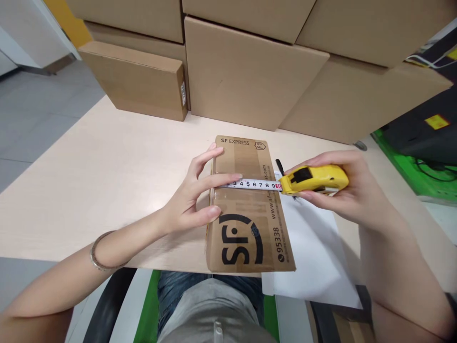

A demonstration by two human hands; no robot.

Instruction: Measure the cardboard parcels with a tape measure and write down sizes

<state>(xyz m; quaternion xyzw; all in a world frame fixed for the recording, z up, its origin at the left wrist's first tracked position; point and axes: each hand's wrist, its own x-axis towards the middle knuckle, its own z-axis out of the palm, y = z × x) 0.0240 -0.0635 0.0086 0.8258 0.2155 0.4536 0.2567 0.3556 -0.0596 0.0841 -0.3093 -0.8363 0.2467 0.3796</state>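
A small brown SF Express cardboard box [246,209] lies flat at the table's front edge. My left hand [194,190] reaches over its left edge with fingers spread, the index finger pressing the white tape blade [257,185] onto the box top. The blade runs across the box, its numbers showing up to a red 10 at the right edge. My right hand [342,190] is closed around a yellow tape measure [314,179] just right of the box. A dark pen [279,166] is partly hidden behind the tape measure.
White paper [317,252] lies right of the box, overhanging the table [89,190]. Large cartons [246,71] are stacked along the back, with a flat carton [135,81] standing at left. A chair armrest [107,305] is below; dark equipment [424,119] stands at right.
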